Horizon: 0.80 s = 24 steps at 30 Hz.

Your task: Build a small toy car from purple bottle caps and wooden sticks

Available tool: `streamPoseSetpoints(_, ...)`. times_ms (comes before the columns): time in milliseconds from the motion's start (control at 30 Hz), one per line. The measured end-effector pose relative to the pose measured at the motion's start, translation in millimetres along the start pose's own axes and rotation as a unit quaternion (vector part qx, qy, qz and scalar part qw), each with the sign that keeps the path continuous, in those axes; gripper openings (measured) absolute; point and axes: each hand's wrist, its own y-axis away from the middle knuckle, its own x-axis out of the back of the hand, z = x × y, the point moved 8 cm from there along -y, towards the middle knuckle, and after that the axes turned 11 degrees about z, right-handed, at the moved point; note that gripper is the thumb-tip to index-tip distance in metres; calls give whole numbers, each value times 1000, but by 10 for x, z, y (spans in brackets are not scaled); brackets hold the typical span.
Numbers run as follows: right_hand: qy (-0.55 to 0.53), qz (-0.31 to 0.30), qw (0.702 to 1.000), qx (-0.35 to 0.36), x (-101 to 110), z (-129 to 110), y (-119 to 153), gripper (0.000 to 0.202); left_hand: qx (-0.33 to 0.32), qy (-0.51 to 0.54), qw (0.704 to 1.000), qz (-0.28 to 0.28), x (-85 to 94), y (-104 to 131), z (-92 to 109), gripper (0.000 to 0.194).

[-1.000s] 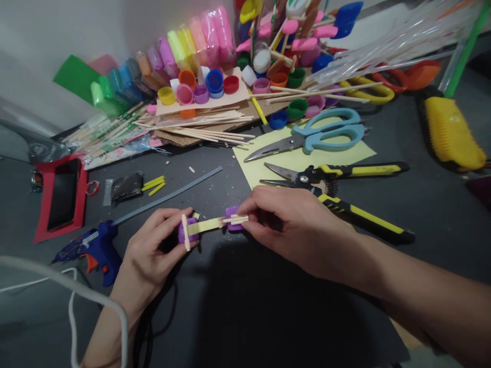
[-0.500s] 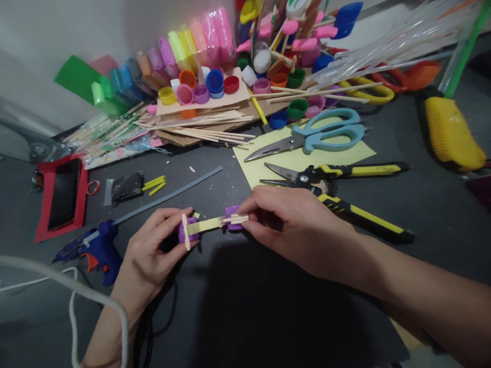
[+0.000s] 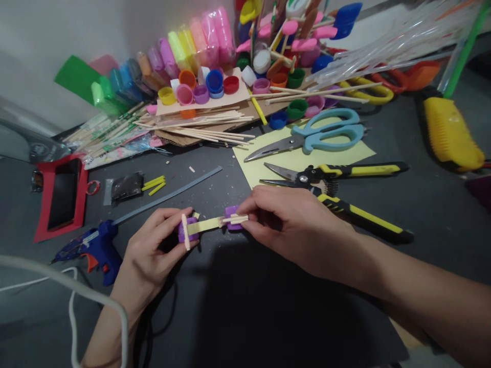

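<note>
Both hands hold a small craft piece just above the dark table: two purple bottle caps joined by a pale yellow strip, with short wooden sticks glued across each cap. My left hand pinches the left purple cap between thumb and fingers. My right hand grips the right purple cap and its stick with the fingertips.
A blue glue gun lies left of my left hand, its grey glue stick pointing right. Yellow-handled snips and blue scissors lie on yellow paper behind my right hand. Coloured caps, wooden sticks and clay packs crowd the back. A red phone case lies far left.
</note>
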Motion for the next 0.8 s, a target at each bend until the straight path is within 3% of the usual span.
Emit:
streamPoseSetpoints(367, 3, 2, 1000, 3, 0, -9, -3, 11, -21, 3, 1000, 0, 20, 8, 25, 38)
streamPoseSetpoints(800, 6, 2, 1000, -13, -4, 20, -9, 10, 2, 4, 1000, 10, 9, -1, 5, 36)
